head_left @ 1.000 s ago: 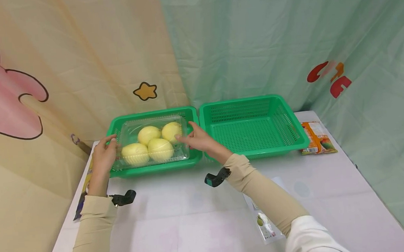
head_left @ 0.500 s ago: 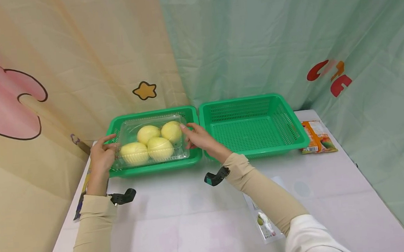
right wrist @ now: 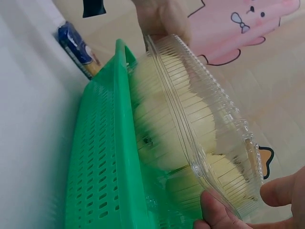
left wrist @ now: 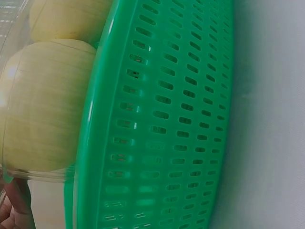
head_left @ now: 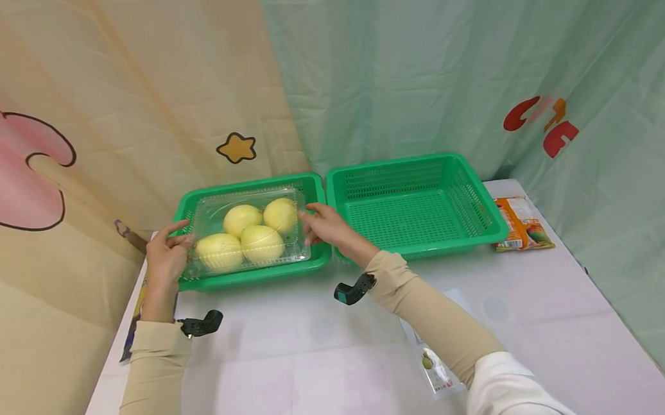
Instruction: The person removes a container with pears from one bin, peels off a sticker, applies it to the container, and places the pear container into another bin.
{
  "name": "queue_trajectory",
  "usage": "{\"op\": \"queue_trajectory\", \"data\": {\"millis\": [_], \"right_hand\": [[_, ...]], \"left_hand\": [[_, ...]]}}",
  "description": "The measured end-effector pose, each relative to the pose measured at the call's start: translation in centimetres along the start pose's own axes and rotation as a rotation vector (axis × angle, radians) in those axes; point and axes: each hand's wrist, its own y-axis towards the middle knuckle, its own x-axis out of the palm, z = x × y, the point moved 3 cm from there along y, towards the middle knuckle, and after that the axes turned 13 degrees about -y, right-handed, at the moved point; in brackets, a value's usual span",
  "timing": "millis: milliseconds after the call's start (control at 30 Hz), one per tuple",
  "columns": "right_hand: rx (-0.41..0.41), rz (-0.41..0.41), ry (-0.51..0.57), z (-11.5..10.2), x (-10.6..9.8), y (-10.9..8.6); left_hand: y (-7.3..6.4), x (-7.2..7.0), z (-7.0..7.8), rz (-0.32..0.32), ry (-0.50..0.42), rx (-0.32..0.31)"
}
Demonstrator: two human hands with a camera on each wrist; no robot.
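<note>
A clear plastic clamshell box [head_left: 208,216] with several pale yellow round fruits [head_left: 262,243] inside sits over the left green basket [head_left: 256,278], its top rising above the rim in the right wrist view. My left hand [head_left: 165,258] grips the box's left end. At the opposite end, my right hand [head_left: 334,228] holds the box, thumb and fingers on its edge. The right wrist view shows the right fingers [right wrist: 217,210] against the seam. Only a bit of the left fingers [left wrist: 18,202] appears in the left wrist view.
A second green basket [head_left: 408,218] stands to the right, its rim close to the first. An orange packet [head_left: 521,223] lies beside it, and a blue-and-yellow packet [head_left: 135,324] at the left. A printed clear bag [head_left: 436,367] lies under my right forearm. Curtains hang behind.
My right thumb and fingers have shifted from over the box's top to its right end. The left fingers have adjusted slightly at the left end. The box has barely moved.
</note>
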Motion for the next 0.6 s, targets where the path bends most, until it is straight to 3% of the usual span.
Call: {"op": "queue_trajectory", "data": {"millis": [600], "right_hand": [[-0.005,0.032,0.067,-1.0,-0.1,-0.3]], "left_hand": [[-0.1,-0.6,0.7,-0.014,-0.014,0.012]]}}
